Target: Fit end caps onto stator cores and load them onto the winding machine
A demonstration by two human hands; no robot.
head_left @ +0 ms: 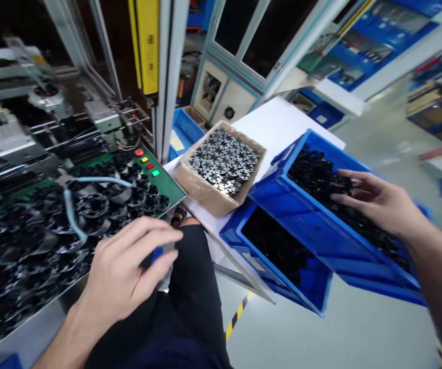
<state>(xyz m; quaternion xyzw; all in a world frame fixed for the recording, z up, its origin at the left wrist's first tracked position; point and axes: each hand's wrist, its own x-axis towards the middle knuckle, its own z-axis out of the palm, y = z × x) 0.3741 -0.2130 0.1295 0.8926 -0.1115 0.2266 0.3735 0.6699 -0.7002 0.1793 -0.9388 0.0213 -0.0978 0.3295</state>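
My left hand [130, 269] hovers above my lap at the edge of the machine's table, thumb and fingers apart, holding nothing. Beside it lies a heap of black ring-shaped plastic parts [93, 205], with a pale blue tube [70, 215] over some of them. Over at the right, my right hand [384, 202] reaches into the upper blue bin [293, 205]. Its thumb and fingers close around a black plastic part [342, 185] among the many black parts in that bin; the part's exact shape is hard to make out.
An open cardboard box [205, 197] of silvery metal rings stands on a white table [278, 115]. A lower blue bin [313, 297] with dark contents sits under the upper one. Coloured buttons [150, 166] and a yellow upright guard [146, 46] belong to the machine at left.
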